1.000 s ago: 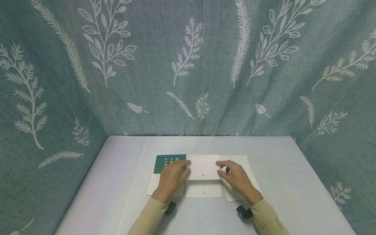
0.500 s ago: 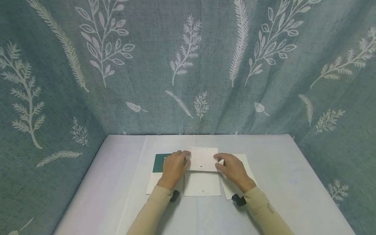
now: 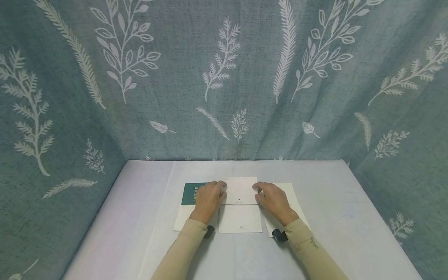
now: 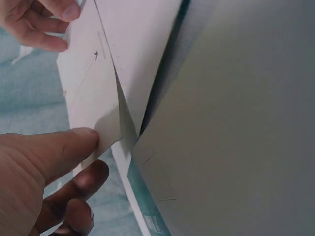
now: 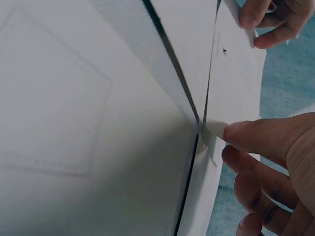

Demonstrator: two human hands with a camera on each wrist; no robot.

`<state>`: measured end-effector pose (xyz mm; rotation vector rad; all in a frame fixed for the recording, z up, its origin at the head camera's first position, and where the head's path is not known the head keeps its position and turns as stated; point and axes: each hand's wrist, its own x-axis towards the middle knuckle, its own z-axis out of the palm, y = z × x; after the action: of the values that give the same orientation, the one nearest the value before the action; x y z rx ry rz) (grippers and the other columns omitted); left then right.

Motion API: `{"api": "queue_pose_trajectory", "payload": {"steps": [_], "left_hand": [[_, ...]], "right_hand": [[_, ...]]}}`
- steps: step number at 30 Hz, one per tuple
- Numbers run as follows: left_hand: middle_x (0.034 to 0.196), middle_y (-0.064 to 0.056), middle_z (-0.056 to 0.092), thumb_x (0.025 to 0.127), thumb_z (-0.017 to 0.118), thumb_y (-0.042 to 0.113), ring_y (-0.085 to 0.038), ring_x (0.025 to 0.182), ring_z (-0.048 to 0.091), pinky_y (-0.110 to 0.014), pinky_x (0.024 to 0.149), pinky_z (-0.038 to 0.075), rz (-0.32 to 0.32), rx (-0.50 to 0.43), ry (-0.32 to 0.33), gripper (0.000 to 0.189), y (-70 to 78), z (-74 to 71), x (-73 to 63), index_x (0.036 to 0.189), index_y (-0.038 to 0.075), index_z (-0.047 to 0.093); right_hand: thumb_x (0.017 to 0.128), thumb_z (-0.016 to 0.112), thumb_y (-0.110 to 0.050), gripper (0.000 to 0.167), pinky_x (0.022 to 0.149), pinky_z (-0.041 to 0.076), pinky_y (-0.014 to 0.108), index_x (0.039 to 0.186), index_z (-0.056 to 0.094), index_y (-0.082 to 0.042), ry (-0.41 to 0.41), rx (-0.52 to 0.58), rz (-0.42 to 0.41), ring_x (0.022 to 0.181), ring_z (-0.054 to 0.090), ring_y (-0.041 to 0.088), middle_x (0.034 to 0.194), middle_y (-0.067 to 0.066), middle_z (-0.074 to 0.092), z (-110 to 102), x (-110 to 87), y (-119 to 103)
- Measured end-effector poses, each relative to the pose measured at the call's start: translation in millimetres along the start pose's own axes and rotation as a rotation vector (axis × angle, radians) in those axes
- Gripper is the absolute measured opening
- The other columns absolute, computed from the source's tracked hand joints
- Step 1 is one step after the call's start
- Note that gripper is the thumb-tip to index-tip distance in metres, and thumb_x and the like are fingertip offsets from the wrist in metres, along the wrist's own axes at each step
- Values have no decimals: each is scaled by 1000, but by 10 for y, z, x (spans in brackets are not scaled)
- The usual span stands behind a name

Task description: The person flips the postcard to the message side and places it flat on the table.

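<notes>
A thin white card (image 3: 239, 190) with a tiny dark print lies across the top half of a white booklet (image 3: 240, 219). At its left edge my left hand (image 3: 209, 200) pinches the card, the thumb (image 4: 74, 147) on the printed face and the fingers behind. My right hand (image 3: 274, 198) grips the opposite edge between thumb (image 5: 251, 135) and index finger. In the left wrist view the card's near corner stands slightly off the booklet. Parts of both side edges are hidden behind the fingers.
Left of the booklet lies a dark green cover (image 3: 189, 194) with pale lettering, above a white panel (image 3: 182, 218). A cream booklet (image 3: 287, 189) lies slightly slanted on the right. All rest on a white-covered table (image 3: 140, 217), with a leaf-patterned curtain (image 3: 182, 77) behind.
Both hands have carried the card away from the body, uncovering more of the booklet beneath. In the last half second it has shifted slightly left and the gap below it has narrowed.
</notes>
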<state>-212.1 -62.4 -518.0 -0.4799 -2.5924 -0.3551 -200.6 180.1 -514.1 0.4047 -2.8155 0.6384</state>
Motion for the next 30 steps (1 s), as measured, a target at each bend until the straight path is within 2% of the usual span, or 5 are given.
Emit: {"api": "queue_pose_trajectory", "payload": {"steps": [10, 19, 30], "left_hand": [[96, -4, 77, 80, 87, 17, -15, 69, 67, -30, 62, 55, -15, -18, -25, 27, 7, 19, -17, 104, 13, 76], [91, -2, 77, 76, 87, 10, -16, 73, 71, -29, 61, 54, 5, -30, -5, 21, 3, 38, 6, 95, 14, 78], [92, -3, 77, 74, 90, 15, -19, 78, 72, -32, 66, 56, -18, 11, -43, 23, 27, 43, 28, 94, 14, 78]], "right_hand": [[85, 80, -14, 28, 66, 54, 34, 112, 73, -15, 6, -80, -5, 83, 69, 19, 95, 0, 74, 54, 13, -2], [84, 80, -11, 25, 69, 55, 34, 109, 75, -13, 7, -81, -8, 85, 69, 20, 93, 1, 74, 57, 7, -25], [83, 81, -9, 25, 71, 56, 34, 108, 77, -11, -23, -80, 6, 87, 67, 21, 93, 2, 71, 62, 9, -36]]}}
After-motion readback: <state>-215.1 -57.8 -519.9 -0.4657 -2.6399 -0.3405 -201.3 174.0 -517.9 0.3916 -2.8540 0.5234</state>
